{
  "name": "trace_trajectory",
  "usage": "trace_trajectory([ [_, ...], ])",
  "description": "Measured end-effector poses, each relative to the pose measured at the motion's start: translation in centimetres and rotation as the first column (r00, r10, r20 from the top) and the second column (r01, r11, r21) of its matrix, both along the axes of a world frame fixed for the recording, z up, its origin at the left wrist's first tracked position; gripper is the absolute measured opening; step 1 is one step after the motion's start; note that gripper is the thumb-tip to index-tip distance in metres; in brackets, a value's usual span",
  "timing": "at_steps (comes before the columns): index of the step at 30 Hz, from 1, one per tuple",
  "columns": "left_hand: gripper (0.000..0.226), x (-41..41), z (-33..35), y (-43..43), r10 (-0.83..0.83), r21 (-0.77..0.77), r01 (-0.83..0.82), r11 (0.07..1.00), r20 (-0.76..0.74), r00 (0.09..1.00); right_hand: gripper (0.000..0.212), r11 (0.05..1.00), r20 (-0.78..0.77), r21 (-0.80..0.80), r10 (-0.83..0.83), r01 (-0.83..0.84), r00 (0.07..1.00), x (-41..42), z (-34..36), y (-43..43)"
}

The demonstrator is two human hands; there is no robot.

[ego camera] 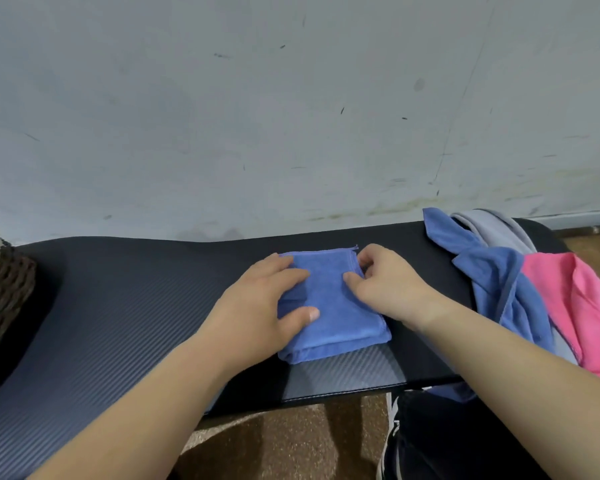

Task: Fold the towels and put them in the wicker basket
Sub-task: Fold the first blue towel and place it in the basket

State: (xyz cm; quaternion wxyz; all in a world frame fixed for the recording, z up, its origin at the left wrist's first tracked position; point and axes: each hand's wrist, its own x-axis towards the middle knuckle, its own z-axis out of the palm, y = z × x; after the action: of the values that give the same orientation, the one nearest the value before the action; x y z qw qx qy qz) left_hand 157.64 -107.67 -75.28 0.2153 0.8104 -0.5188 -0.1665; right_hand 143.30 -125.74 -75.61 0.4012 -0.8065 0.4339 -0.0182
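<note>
A blue towel (336, 313), folded into a small rectangle, lies in the middle of the black ribbed mat (125, 306). My left hand (260, 306) presses flat on the towel's left half with straight fingers and the thumb on top. My right hand (385, 282) grips the towel's far right edge with curled fingers. The dark brown wicker basket (0, 292) stands at the far left edge of the view, only partly seen.
At the right end of the mat lies a loose heap: a blue towel (492, 282), a grey towel (496, 230) and a pink towel (582, 306). A scuffed white wall (291, 116) rises behind. Brown floor (291, 441) and a dark shoe (430, 441) show below.
</note>
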Motion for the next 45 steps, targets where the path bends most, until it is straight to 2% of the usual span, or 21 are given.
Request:
trace_trajectory([
  [2, 0.078, -0.5, -0.6, 0.2, -0.087, 0.075, 0.085, 0.994, 0.022, 0.996, 0.025, 0.995, -0.033, -0.090, 0.038, -0.041, 0.999, -0.1, 0.1, -0.1],
  [4, 0.090, -0.7, -1.6, 0.3, -0.150, 0.125, 0.139, 0.982, 0.092, 0.984, 0.053, 0.968, -0.045, -0.226, 0.100, -0.108, 0.994, -0.2, 0.4, -0.1],
  [5, 0.092, -0.8, -2.1, 0.4, -0.164, 0.135, 0.147, 0.980, 0.122, 0.979, 0.064, 0.946, -0.032, -0.291, 0.140, -0.143, 0.990, -0.3, 0.8, -0.1],
  [7, 0.089, -0.7, -3.2, 0.6, -0.162, 0.132, 0.141, 0.981, 0.164, 0.973, 0.069, 0.900, -0.010, -0.354, 0.269, -0.255, 0.963, -0.5, 1.6, 0.4],
  [9, 0.083, -0.8, -3.8, 0.7, -0.141, 0.075, 0.130, 0.989, 0.169, 0.976, 0.072, 0.856, -0.102, -0.295, 0.414, -0.425, 0.904, -0.9, 1.9, 1.2],
  [11, 0.079, -0.9, -3.9, 0.7, -0.140, 0.027, 0.138, 0.990, 0.161, 0.977, 0.079, 0.801, -0.299, -0.196, 0.500, -0.565, 0.812, -1.3, 1.5, 1.9],
  [13, 0.079, -0.8, -3.2, 0.6, -0.111, -0.015, 0.115, 0.993, 0.140, 0.984, 0.082, 0.784, -0.445, -0.108, 0.512, -0.612, 0.735, -1.8, 0.9, 2.4],
  [16, 0.069, -0.2, -1.4, 0.6, 0.102, -0.123, -0.072, 0.990, 0.257, 0.961, 0.081, 0.802, -0.457, -0.078, 0.499, -0.592, 0.736, -2.2, 0.1, 2.7],
  [17, 0.063, 0.0, -0.6, 0.6, 0.175, -0.080, -0.158, 0.984, 0.312, 0.934, 0.081, 0.802, -0.446, -0.083, 0.501, -0.592, 0.742, -2.2, 0.1, 2.8],
  [19, 0.054, -0.3, 0.2, 0.6, 0.230, 0.100, -0.286, 0.953, 0.376, 0.897, 0.081, 0.802, -0.423, -0.089, 0.507, -0.591, 0.752, -2.4, 0.3, 2.6],
  [21, 0.053, -1.1, 0.1, 0.6, 0.253, 0.166, -0.318, 0.934, 0.323, 0.912, 0.082, 0.806, -0.415, -0.085, 0.506, -0.586, 0.756, -2.5, 0.9, 2.4],
  [24, 0.042, -1.7, -0.5, 0.4, 0.306, 0.111, -0.320, 0.941, 0.122, 0.944, 0.081, 0.799, -0.448, -0.043, 0.521, -0.600, 0.726, -2.9, 2.1, 1.9],
  [27, 0.030, -1.4, -0.2, 0.2, 0.379, 0.088, -0.372, 0.924, -0.073, 0.923, 0.082, 0.784, -0.469, 0.015, 0.554, -0.621, 0.688, -3.2, 2.7, 1.9],
  [31, 0.025, -0.3, 1.0, 0.6, 0.427, 0.063, -0.423, 0.904, -0.151, 0.891, 0.088, 0.767, -0.424, -0.039, 0.568, -0.641, 0.705, -3.0, 2.9, 2.6],
  [33, 0.031, 0.5, 1.9, 0.9, 0.445, 0.064, -0.441, 0.895, -0.174, 0.878, 0.091, 0.758, -0.373, -0.084, 0.577, -0.646, 0.726, -2.7, 2.8, 3.1],
  [35, 0.050, 1.0, 2.9, 1.3, 0.453, 0.061, -0.449, 0.892, -0.149, 0.879, 0.095, 0.751, -0.326, -0.115, 0.589, -0.650, 0.739, -2.3, 2.7, 3.7],
  [36, 0.052, 1.1, 3.3, 1.5, 0.448, 0.058, -0.444, 0.894, -0.121, 0.886, 0.097, 0.749, -0.310, -0.132, 0.591, -0.649, 0.745, -2.2, 2.7, 3.9],
  [38, 0.044, 0.9, 4.0, 1.8, 0.420, 0.060, -0.417, 0.907, -0.069, 0.905, 0.104, 0.752, -0.291, -0.166, 0.581, -0.638, 0.761, -1.9, 2.2, 4.1],
  [40, 0.047, 0.0, 4.3, 1.8, 0.362, 0.055, -0.361, 0.931, -0.017, 0.932, 0.110, 0.764, -0.286, -0.159, 0.571, -0.626, 0.770, -1.7, 1.7, 4.0],
  [43, 0.064, -2.0, 3.8, 1.4, 0.231, 0.012, -0.237, 0.971, 0.174, 0.957, 0.113, 0.782, -0.281, -0.117, 0.565, -0.612, 0.776, -1.6, 1.0, 3.7],
  [45, 0.064, -3.4, 3.0, 0.9, 0.159, 0.028, -0.177, 0.984, 0.315, 0.936, 0.114, 0.801, -0.262, -0.109, 0.549, -0.589, 0.794, -1.7, 0.7, 3.4],
])
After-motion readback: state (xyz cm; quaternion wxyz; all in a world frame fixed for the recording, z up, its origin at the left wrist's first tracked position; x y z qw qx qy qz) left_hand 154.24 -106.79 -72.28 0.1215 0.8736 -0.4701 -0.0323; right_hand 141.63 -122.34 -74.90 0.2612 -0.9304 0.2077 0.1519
